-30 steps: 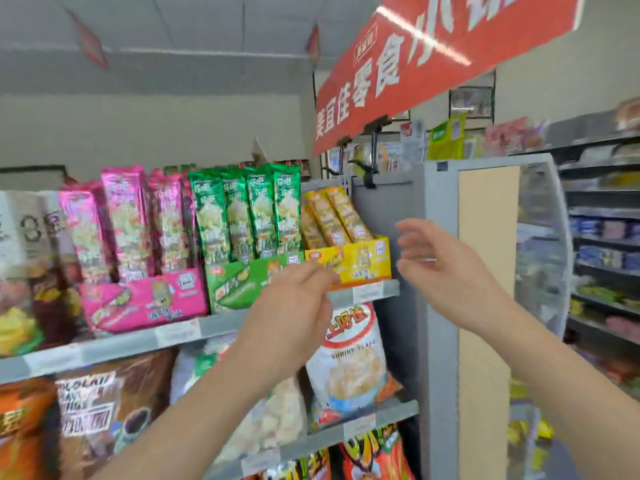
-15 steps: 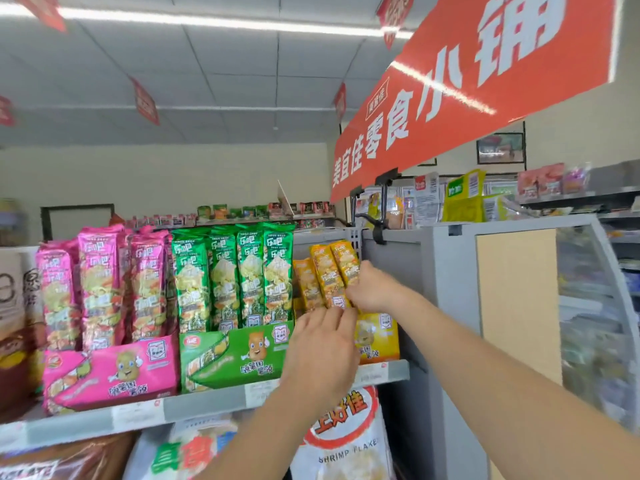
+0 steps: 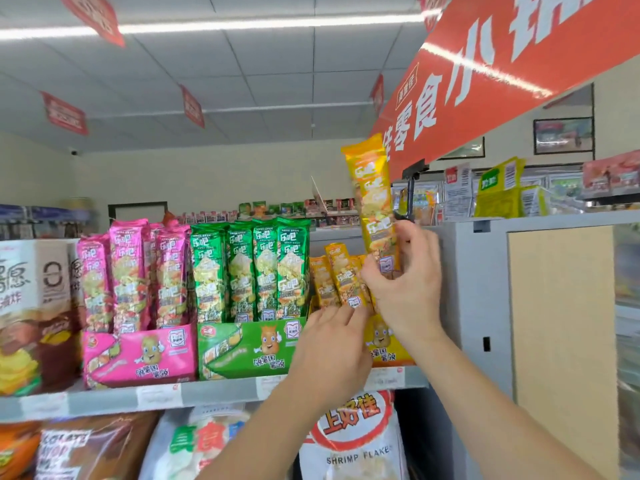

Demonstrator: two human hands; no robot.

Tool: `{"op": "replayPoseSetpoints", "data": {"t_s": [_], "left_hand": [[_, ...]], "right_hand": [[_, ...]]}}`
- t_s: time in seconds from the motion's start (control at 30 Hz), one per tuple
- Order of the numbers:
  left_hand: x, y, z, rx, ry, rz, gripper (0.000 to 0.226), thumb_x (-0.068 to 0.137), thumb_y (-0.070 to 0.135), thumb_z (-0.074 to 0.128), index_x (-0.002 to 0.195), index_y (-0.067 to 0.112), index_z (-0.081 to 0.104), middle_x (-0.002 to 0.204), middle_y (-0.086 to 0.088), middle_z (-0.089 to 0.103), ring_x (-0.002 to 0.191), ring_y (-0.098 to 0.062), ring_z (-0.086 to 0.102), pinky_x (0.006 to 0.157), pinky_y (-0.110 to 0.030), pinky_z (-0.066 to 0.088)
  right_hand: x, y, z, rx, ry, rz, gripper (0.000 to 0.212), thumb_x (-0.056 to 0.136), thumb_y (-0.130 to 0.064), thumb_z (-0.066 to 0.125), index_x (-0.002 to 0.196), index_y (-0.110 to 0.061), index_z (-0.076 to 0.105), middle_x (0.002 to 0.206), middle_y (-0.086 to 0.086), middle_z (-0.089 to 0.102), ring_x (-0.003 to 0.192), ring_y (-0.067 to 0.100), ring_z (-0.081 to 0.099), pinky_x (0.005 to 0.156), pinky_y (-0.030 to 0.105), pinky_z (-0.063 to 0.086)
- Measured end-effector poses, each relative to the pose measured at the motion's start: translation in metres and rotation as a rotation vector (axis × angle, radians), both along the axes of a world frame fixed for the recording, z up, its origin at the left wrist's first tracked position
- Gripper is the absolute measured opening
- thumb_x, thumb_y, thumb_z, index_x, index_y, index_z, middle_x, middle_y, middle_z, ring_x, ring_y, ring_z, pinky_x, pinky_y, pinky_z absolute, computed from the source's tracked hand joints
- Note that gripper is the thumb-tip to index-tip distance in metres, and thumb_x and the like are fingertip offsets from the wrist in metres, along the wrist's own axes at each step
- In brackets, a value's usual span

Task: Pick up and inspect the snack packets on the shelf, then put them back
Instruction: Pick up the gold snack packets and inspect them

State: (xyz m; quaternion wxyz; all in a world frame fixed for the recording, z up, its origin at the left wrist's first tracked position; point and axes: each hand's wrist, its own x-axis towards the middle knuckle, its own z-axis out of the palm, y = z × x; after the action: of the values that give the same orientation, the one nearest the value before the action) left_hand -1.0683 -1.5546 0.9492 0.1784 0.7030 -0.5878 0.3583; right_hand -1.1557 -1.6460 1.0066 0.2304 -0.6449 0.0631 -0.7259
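The right hand (image 3: 405, 292) now pinches a long yellow foil snack packet (image 3: 374, 202), raised upright above the yellow cardboard display box (image 3: 388, 348) it stood in earlier; the left hand (image 3: 332, 344), fingers flat, presses that box's front

The head camera faces forward, tilted upward, close to the snack shelf (image 3: 214, 393).

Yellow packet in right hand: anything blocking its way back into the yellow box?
Partly: the left hand lies across the yellow box front, touching the leaning packets inside, directly below the yellow packet in the right hand.
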Motion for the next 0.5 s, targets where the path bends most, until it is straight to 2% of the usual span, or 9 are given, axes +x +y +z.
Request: {"op": "replayPoseSetpoints", "data": {"t_s": [0.07, 0.1, 0.2, 0.27, 0.33, 0.43, 0.47, 0.5], "left_hand": [[0.002, 0.0, -0.003, -0.028, 0.003, -0.024, 0.048, 0.082, 0.03, 0.041, 0.128, 0.02, 0.049, 0.11, 0.002, 0.057, 0.106, -0.023, 0.05, 0.096, -0.035, 0.036], [0.001, 0.001, -0.003, -0.034, 0.029, -0.045, 0.048, 0.084, 0.03, 0.044, 0.13, 0.018, 0.048, 0.116, 0.001, 0.057, 0.111, -0.023, 0.049, 0.1, -0.035, 0.035], [-0.01, 0.01, 0.005, -0.14, 0.209, -0.205, 0.033, 0.086, 0.016, 0.052, 0.118, 0.009, 0.055, 0.119, -0.005, 0.057, 0.117, -0.024, 0.047, 0.103, -0.039, 0.037], [-0.026, 0.023, 0.003, -0.237, 0.39, -0.295, 0.04, 0.084, 0.012, 0.052, 0.124, 0.01, 0.057, 0.123, -0.002, 0.059, 0.117, -0.019, 0.051, 0.102, -0.033, 0.04], [-0.046, 0.041, -0.005, -0.274, 0.755, -0.481, 0.052, 0.078, 0.017, 0.052, 0.13, 0.018, 0.058, 0.119, 0.0, 0.065, 0.107, -0.019, 0.06, 0.095, -0.03, 0.049], [-0.068, 0.07, -0.028, -0.263, 1.406, -0.887, 0.056, 0.061, 0.026, 0.059, 0.117, 0.028, 0.068, 0.114, -0.005, 0.07, 0.098, -0.03, 0.068, 0.078, -0.037, 0.058], [-0.072, 0.08, -0.037, -0.263, 1.544, -0.96, 0.056, 0.058, 0.026, 0.062, 0.113, 0.026, 0.07, 0.115, -0.007, 0.07, 0.098, -0.031, 0.069, 0.074, -0.037, 0.058], [-0.077, 0.089, -0.047, -0.265, 1.592, -0.979, 0.052, 0.059, 0.025, 0.064, 0.11, 0.026, 0.072, 0.113, -0.009, 0.071, 0.096, -0.031, 0.07, 0.07, -0.036, 0.058]], "right_hand": [[-0.013, 0.016, 0.0, -0.009, -0.182, 0.194, 0.054, 0.073, -0.015, 0.072, 0.113, -0.042, 0.049, 0.107, -0.004, 0.059, 0.098, 0.014, 0.064, 0.08, 0.02, 0.051], [-0.02, 0.023, -0.001, 0.013, -0.229, 0.292, 0.055, 0.074, -0.013, 0.071, 0.113, -0.043, 0.048, 0.105, -0.008, 0.064, 0.095, 0.012, 0.066, 0.078, 0.02, 0.052], [-0.038, 0.04, -0.007, 0.076, -0.284, 0.441, 0.052, 0.077, -0.005, 0.068, 0.117, -0.031, 0.05, 0.1, -0.018, 0.068, 0.087, 0.006, 0.068, 0.075, 0.02, 0.053], [-0.049, 0.048, -0.015, 0.142, -0.271, 0.517, 0.048, 0.078, -0.002, 0.065, 0.121, -0.017, 0.051, 0.099, -0.014, 0.07, 0.085, 0.006, 0.068, 0.074, 0.02, 0.053], [-0.059, 0.057, -0.026, 0.223, -0.265, 0.589, 0.042, 0.079, -0.002, 0.062, 0.118, -0.014, 0.054, 0.093, -0.012, 0.072, 0.079, 0.002, 0.067, 0.068, 0.017, 0.052], [-0.073, 0.072, -0.044, 0.4, -0.262, 0.686, 0.033, 0.077, -0.005, 0.059, 0.106, -0.022, 0.06, 0.082, -0.01, 0.072, 0.068, 0.004, 0.063, 0.061, 0.021, 0.051], [-0.077, 0.077, -0.053, 0.442, -0.239, 0.704, 0.029, 0.077, -0.006, 0.059, 0.102, -0.021, 0.061, 0.078, -0.008, 0.07, 0.067, 0.008, 0.062, 0.061, 0.024, 0.052], [-0.08, 0.083, -0.065, 0.482, -0.203, 0.722, 0.025, 0.076, -0.007, 0.058, 0.098, -0.018, 0.062, 0.076, -0.005, 0.069, 0.069, 0.013, 0.061, 0.062, 0.028, 0.052]]}}
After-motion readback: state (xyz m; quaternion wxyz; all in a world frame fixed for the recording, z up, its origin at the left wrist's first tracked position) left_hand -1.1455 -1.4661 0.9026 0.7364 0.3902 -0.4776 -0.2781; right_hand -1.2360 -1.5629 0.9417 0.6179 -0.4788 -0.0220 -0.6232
